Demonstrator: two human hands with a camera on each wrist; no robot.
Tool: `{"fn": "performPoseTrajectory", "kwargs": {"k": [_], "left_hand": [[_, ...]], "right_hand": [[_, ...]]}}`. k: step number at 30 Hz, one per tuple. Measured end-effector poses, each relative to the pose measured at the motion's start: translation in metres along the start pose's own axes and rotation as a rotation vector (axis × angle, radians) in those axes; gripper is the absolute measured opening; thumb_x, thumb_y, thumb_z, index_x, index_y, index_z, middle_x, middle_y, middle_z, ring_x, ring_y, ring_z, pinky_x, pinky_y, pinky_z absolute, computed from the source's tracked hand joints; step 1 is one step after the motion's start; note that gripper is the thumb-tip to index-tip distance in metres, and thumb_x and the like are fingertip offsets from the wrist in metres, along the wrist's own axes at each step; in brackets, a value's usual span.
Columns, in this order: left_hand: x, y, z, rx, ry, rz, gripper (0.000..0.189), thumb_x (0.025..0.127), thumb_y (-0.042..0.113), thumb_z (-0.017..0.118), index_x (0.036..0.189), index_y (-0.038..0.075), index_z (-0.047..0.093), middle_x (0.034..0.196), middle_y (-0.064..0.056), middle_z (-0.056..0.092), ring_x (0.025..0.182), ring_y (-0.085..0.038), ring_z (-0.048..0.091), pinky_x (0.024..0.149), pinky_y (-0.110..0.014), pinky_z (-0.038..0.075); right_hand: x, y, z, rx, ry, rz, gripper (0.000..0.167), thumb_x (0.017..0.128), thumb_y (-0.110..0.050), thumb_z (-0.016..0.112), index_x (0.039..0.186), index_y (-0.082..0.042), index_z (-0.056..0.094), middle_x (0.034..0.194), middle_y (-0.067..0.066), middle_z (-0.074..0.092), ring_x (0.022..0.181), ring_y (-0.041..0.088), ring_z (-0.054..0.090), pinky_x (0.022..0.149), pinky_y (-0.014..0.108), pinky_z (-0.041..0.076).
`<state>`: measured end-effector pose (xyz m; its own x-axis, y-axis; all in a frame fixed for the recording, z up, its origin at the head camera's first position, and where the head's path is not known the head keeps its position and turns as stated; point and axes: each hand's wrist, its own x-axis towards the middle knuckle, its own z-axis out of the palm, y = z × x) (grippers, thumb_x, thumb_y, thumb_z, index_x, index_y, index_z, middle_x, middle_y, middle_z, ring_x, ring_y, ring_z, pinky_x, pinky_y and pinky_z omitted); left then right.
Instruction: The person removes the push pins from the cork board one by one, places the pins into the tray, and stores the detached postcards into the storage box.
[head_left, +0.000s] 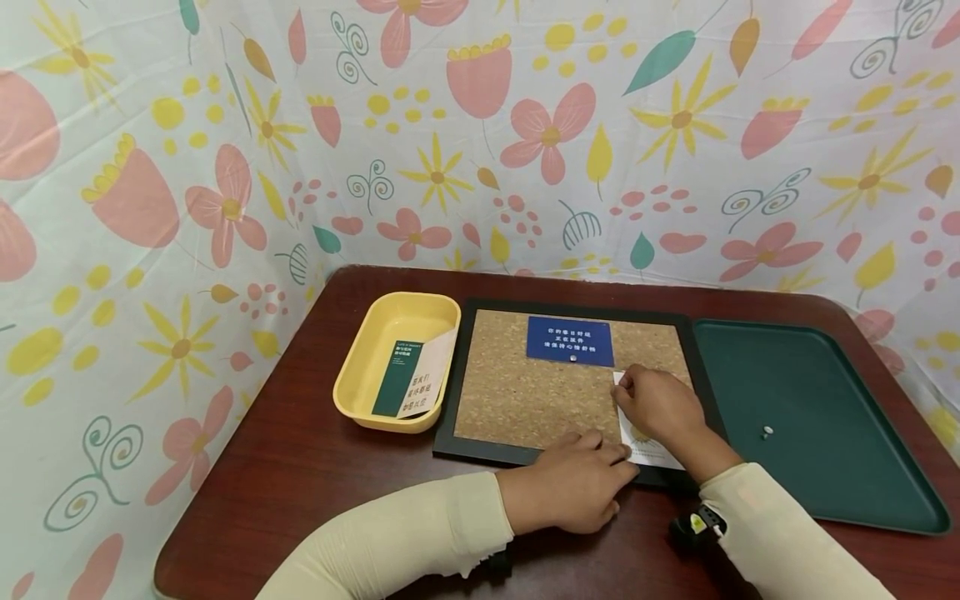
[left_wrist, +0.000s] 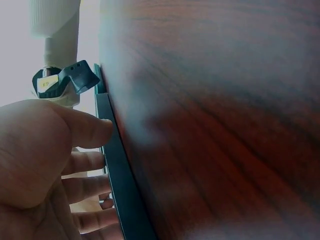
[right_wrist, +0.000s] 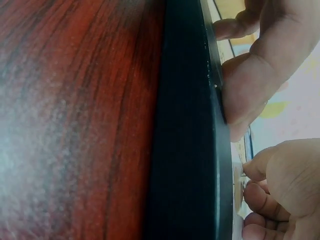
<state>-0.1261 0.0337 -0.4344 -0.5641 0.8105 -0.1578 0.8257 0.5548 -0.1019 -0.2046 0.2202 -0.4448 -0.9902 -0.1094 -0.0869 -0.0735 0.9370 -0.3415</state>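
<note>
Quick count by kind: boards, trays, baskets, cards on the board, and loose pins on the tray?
Boards: 1, the cork board
Trays: 1, the green tray
Baskets: 1, the yellow basket
Cards on the board: 2, the blue card and the white card
Loose pins on the tray: 1, the pin
Total: 6

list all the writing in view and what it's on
Blue card: "你的春日好运 正在派件 请保持心情舒畅", as best it reads.
Pale card: seemingly "我们" in its top line; the rest too small to be sure.
Green card: print too small to read.
White card: print too small to read.
Yellow label: blurred.
</note>
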Motion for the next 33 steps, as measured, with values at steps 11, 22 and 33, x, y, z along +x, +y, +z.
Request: {"fn": "performPoseTrajectory", "kwargs": {"k": [11, 22, 33], "left_hand": [[0.0005, -0.0001, -0.0014, -0.014, -0.012, -0.006, 0.053, 0.098, 0.053, 0.061, 0.148, 0.037, 0.05, 0.154, 0.016, 0.041, 0.132, -0.011, 0.04, 0.106, -0.033, 0.038], [-0.0006, 0.0004, -0.0026, -0.013, -0.005, -0.01, 0.053, 0.098, 0.053, 0.062, 0.148, 0.038, 0.05, 0.154, 0.017, 0.042, 0.131, -0.01, 0.04, 0.105, -0.032, 0.038], [-0.0017, -0.0008, -0.0029, -0.011, 0.004, -0.002, 0.052, 0.098, 0.051, 0.061, 0.148, 0.037, 0.05, 0.154, 0.016, 0.042, 0.131, -0.01, 0.04, 0.105, -0.031, 0.039]], "right_hand": [[0.0001, -0.002, -0.0001, -0.019, 0.024, 0.005, 0.023, 0.102, -0.03, 0.057, 0.089, -0.012, 0.061, 0.067, 0.001, 0.056, 0.058, 0.018, 0.052, 0.05, 0.036, 0.038], [-0.0003, -0.0026, -0.0022, -0.007, 0.045, 0.031, 0.027, 0.099, -0.029, 0.051, 0.077, -0.015, 0.054, 0.063, 0.002, 0.05, 0.055, 0.02, 0.046, 0.049, 0.036, 0.032], [-0.003, -0.0021, -0.0045, -0.017, 0.068, 0.026, 0.029, 0.102, -0.027, 0.046, 0.077, -0.014, 0.051, 0.062, 0.003, 0.048, 0.054, 0.021, 0.045, 0.05, 0.037, 0.032]]}}
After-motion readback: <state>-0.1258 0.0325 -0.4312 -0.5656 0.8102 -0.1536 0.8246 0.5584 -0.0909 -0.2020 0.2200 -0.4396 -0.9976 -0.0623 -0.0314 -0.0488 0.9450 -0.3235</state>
